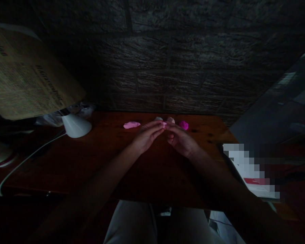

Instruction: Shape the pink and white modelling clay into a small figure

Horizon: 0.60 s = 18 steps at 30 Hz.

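My left hand [147,135] and my right hand [181,138] meet fingertip to fingertip over the far middle of a dark wooden table [152,169]. Between the fingertips of both hands is pinched a small pink lump of clay [164,124]. On the table just beyond the hands lie a flattened light pink piece [131,125], a pale grey-white piece [158,119], a pale pink piece [171,120] and a magenta lump [184,125]. The scene is dim.
A white cone-shaped lamp base [76,126] with a white cable [22,162] stands at the table's left. A printed paper sheet [27,78] hangs at the upper left. Papers [254,173] lie at the right edge. A brick-pattern wall [167,67] stands behind.
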Motion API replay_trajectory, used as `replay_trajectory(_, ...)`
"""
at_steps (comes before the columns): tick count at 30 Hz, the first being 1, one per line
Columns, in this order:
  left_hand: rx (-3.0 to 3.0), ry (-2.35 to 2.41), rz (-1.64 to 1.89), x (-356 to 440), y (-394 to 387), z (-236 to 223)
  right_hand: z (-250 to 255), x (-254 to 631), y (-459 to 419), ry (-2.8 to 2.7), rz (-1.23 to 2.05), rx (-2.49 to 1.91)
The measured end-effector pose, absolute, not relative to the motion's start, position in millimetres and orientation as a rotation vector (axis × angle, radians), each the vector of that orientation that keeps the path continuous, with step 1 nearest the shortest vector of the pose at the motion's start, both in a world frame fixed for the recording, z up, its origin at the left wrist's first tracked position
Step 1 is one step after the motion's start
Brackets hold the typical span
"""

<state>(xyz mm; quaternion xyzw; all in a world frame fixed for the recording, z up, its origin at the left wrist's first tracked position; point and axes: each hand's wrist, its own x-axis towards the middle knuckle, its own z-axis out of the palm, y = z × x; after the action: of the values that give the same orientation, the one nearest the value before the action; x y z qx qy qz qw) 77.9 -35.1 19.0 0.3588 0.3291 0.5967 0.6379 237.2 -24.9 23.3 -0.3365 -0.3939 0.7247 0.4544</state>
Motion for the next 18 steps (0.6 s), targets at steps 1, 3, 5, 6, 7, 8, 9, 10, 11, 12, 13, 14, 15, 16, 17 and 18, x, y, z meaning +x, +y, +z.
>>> replay_trajectory(1, 0.830, 0.754, 1.357, 77.9, -34.9, 18.4, 23.1, 237.0, -25.2, -0.967, 1.786, -0.834)
replay_trajectory(3, 0.854, 0.751, 1.353, 77.9, -34.5, 17.4, 22.9, 236.5, -25.6, -0.968, 1.772, -0.838)
replay_trajectory(5, 0.870, 0.739, 1.356, 78.1, -34.2, 17.1, 23.1, 235.9, -26.0, -0.971, 1.761, -0.836)
replay_trajectory(6, 0.871, 0.733, 1.356, 78.2, -34.2, 17.1, 23.4, 235.5, -26.2, -0.964, 1.762, -0.833)
replay_trajectory(7, 0.869, 0.730, 1.355, 78.4, -34.2, 17.2, 23.7, 235.0, -26.5, -0.950, 1.768, -0.830)
replay_trajectory(8, 0.866, 0.727, 1.354, 78.5, -34.2, 17.3, 24.1, 234.5, -26.8, -0.931, 1.775, -0.828)
replay_trajectory(9, 0.864, 0.726, 1.353, 78.5, -34.2, 17.3, 24.3, 234.1, -27.2, -0.912, 1.783, -0.824)
replay_trajectory(10, 0.863, 0.724, 1.355, 78.6, -34.2, 17.2, 24.6, 233.7, -27.5, -0.894, 1.789, -0.818)
replay_trajectory(11, 0.863, 0.720, 1.359, 78.5, -34.2, 17.0, 24.8, 233.4, -27.8, -0.880, 1.794, -0.809)
replay_trajectory(12, 0.863, 0.715, 1.363, 78.4, -34.3, 16.8, 25.0, 233.1, -28.1, -0.871, 1.800, -0.800)
replay_trajectory(13, 0.863, 0.708, 1.367, 78.3, -34.3, 16.5, 25.2, 233.0, -28.4, -0.860, 1.809, -0.789)
replay_trajectory(14, 0.862, 0.702, 1.369, 78.2, -34.4, 16.2, 25.5, 233.0, -28.7, -0.846, 1.821, -0.777)
replay_trajectory(15, 0.860, 0.697, 1.368, 78.0, -34.6, 16.0, 25.8, 233.0, -28.9, -0.826, 1.838, -0.767)
replay_trajectory(16, 0.859, 0.693, 1.365, 77.9, -34.7, 15.7, 26.2, 233.1, -29.2, -0.802, 1.857, -0.758)
replay_trajectory(17, 0.860, 0.691, 1.361, 77.9, -34.8, 15.5, 26.6, 233.2, -29.4, -0.778, 1.873, -0.750)
replay_trajectory(18, 0.863, 0.688, 1.357, 77.9, -34.8, 15.3, 26.9, 233.2, -29.6, -0.759, 1.886, -0.745)
